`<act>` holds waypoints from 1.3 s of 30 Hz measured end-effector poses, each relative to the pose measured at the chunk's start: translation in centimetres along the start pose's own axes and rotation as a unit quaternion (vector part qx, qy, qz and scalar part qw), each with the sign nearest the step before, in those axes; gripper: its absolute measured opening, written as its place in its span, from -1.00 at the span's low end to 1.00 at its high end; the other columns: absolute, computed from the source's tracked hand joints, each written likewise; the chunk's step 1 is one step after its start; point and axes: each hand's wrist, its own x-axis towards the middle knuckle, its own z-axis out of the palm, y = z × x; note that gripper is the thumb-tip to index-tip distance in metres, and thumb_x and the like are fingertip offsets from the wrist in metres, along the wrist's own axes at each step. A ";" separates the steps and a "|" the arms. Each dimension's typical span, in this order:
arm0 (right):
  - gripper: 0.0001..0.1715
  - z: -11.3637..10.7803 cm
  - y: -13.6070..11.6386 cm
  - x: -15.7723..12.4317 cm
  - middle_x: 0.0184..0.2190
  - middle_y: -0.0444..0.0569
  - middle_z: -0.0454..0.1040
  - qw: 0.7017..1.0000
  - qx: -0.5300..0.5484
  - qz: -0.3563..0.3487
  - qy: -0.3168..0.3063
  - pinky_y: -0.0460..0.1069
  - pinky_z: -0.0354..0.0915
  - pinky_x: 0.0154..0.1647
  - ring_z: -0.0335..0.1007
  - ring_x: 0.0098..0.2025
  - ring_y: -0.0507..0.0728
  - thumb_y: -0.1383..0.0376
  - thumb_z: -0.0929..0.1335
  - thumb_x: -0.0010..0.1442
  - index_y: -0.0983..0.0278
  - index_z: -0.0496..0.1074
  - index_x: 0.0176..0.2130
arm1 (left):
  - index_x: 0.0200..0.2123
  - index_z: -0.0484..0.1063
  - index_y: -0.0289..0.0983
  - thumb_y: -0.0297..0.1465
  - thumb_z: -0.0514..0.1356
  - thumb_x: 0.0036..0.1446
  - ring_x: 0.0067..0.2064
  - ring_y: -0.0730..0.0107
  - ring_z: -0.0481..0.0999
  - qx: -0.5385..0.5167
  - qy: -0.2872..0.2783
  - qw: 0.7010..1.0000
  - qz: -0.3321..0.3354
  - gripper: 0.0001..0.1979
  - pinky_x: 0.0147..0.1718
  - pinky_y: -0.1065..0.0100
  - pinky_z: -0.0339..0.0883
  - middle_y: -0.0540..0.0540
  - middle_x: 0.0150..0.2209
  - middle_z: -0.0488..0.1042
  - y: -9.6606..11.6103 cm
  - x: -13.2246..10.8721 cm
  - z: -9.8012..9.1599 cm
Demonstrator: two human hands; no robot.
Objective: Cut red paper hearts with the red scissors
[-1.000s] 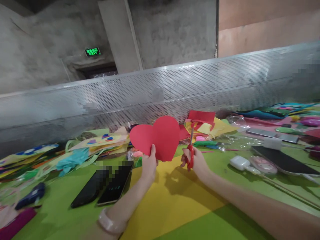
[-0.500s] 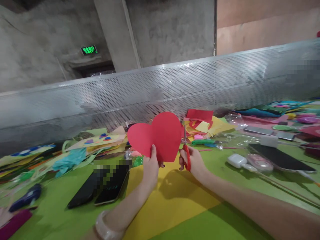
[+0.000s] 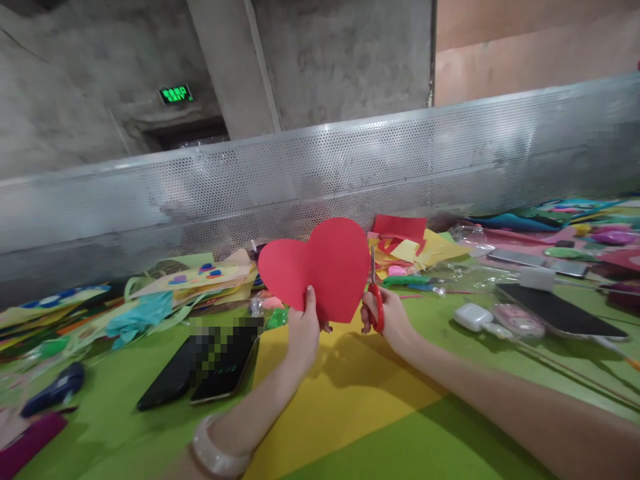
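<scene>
My left hand (image 3: 305,327) pinches the lower part of a red paper heart (image 3: 325,267), thumb on the near face and the other fingers behind it. The heart is held up above a yellow sheet (image 3: 345,400) that lies on the green tabletop. Red-handled scissors (image 3: 377,307) are gripped in my right hand (image 3: 393,320), blades pointing up just beside the heart's right edge. From this angle the blades look closed or nearly so, and a narrow gap seems to separate them from the paper.
Two dark phones (image 3: 225,367) lie left of the yellow sheet. Paper scraps (image 3: 415,247) and a green-handled tool (image 3: 410,281) lie behind my right hand. To the right are a white earbud case (image 3: 473,317) and another phone (image 3: 560,310). A perforated metal panel (image 3: 300,180) runs along the back.
The heart and both hands have shifted slightly right and up in the view. The scissors remain beside the heart's right edge, and both grips look the same.
</scene>
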 end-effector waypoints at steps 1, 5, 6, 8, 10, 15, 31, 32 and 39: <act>-0.92 0.0 0.0 0.0 -0.80 -0.26 0.23 1.000 0.003 -0.001 -0.001 -0.13 0.21 -0.76 0.16 -0.78 -0.05 0.37 0.26 -0.08 0.26 0.18 -0.54 | -0.28 0.29 -0.29 -0.05 0.14 -0.03 -0.76 0.49 0.16 0.003 -0.005 1.000 0.001 -0.58 -0.78 0.39 0.12 0.10 -0.72 0.17 0.0 -0.1 0.0; -0.91 -0.1 -0.3 -0.1 -0.81 -0.25 0.23 1.000 0.007 -0.018 -0.009 -0.14 0.18 -0.76 0.15 -0.79 -0.05 0.36 0.25 -0.08 0.26 0.17 -0.56 | -0.41 0.27 -0.24 -0.03 0.12 -0.02 -0.77 0.48 0.14 0.011 -0.022 1.000 0.009 -0.63 -0.78 0.39 0.12 0.12 -0.77 0.11 0.0 -0.1 -0.1; -0.91 -0.1 -0.4 -0.2 -0.82 -0.25 0.22 1.000 0.005 -0.020 -0.008 -0.15 0.17 -0.76 0.15 -0.79 -0.05 0.36 0.24 -0.08 0.26 0.16 -0.56 | -0.42 0.26 -0.23 -0.03 0.12 -0.03 -0.77 0.48 0.13 0.012 -0.022 1.000 0.011 -0.63 -0.78 0.38 0.12 0.12 -0.78 0.10 0.0 -0.1 -0.1; -0.90 -0.1 -0.5 -0.3 -0.83 -0.26 0.21 1.000 0.001 -0.023 -0.007 -0.16 0.15 -0.77 0.14 -0.79 -0.06 0.35 0.24 -0.09 0.25 0.16 -0.56 | -0.44 0.25 -0.22 -0.02 0.12 -0.04 -0.77 0.47 0.13 0.014 -0.021 1.000 0.015 -0.63 -0.78 0.38 0.12 0.12 -0.78 0.10 -0.1 -0.1 -0.1; -0.89 -0.1 -0.6 -0.3 -0.83 -0.26 0.20 1.000 0.000 -0.026 -0.010 -0.16 0.14 -0.78 0.13 -0.79 -0.06 0.33 0.25 -0.09 0.25 0.15 -0.56 | -0.45 0.25 -0.21 -0.01 0.12 -0.04 -0.77 0.47 0.14 0.016 -0.017 1.000 0.018 -0.63 -0.78 0.38 0.11 0.12 -0.78 0.10 -0.1 -0.1 -0.1; -0.89 -0.1 -0.7 -0.3 -0.82 -0.26 0.21 1.000 -0.010 -0.028 -0.010 -0.15 0.16 -0.78 0.14 -0.79 -0.05 0.32 0.25 -0.08 0.25 0.15 -0.56 | -0.49 0.23 -0.21 -0.01 0.11 -0.03 -0.77 0.47 0.13 0.024 -0.019 0.999 0.017 -0.63 -0.78 0.38 0.09 0.11 -0.79 0.09 -0.3 0.1 -0.1; -0.88 -0.1 -0.5 -0.2 -0.80 -0.26 0.22 1.000 -0.004 -0.018 -0.010 -0.16 0.20 -0.78 0.15 -0.78 -0.06 0.32 0.27 -0.07 0.26 0.17 -0.54 | -0.39 0.23 -0.21 -0.01 0.11 -0.03 -0.77 0.50 0.11 0.012 -0.025 0.999 0.029 -0.63 -0.80 0.41 0.09 0.13 -0.77 0.10 -0.3 0.0 -0.1; -0.87 -0.1 -0.5 -0.2 -0.80 -0.26 0.22 1.000 -0.005 -0.016 -0.009 -0.15 0.20 -0.78 0.15 -0.78 -0.06 0.31 0.28 -0.07 0.26 0.17 -0.55 | -0.39 0.24 -0.21 -0.01 0.11 -0.03 -0.77 0.50 0.11 0.013 -0.025 0.999 0.031 -0.62 -0.80 0.41 0.09 0.13 -0.76 0.10 -0.3 0.1 -0.1; -0.85 -0.1 -0.4 -0.1 -0.80 -0.26 0.21 1.000 -0.004 -0.012 -0.006 -0.14 0.22 -0.78 0.14 -0.78 -0.06 0.31 0.28 -0.06 0.26 0.16 -0.55 | -0.41 0.22 -0.22 0.00 0.11 -0.03 -0.78 0.50 0.13 0.014 -0.016 0.999 0.030 -0.62 -0.81 0.42 0.10 0.13 -0.77 0.09 -0.3 0.1 -0.1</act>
